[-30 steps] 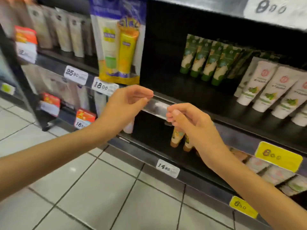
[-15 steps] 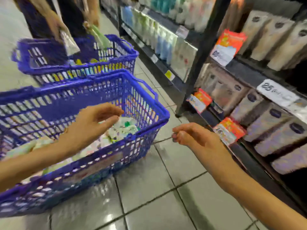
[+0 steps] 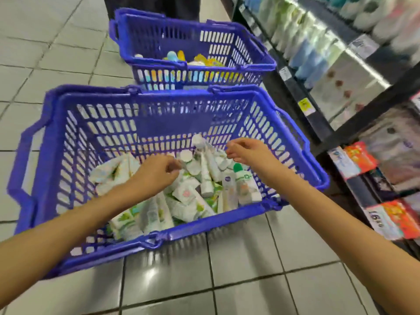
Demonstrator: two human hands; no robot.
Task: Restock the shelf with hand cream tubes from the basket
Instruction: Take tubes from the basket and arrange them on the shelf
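Observation:
A blue plastic basket (image 3: 163,237) stands on the tiled floor right in front of me. It holds a heap of white and green hand cream tubes (image 3: 188,196). My left hand (image 3: 156,172) hovers inside the basket over the heap, fingers loosely curled, holding nothing. My right hand (image 3: 247,152) hangs above the right side of the heap, fingers relaxed and empty. One tube with a green cap (image 3: 244,185) lies just below my right hand.
A second blue basket (image 3: 227,64) with yellow and blue items stands behind the first. The shelf unit (image 3: 341,123) runs along the right with bottles, packets and price tags (image 3: 386,219). A person's dark legs (image 3: 159,5) stand at the top.
My view swung from the shelf down to the floor baskets. Both hands moved from the shelf edge into the near basket, over the tubes.

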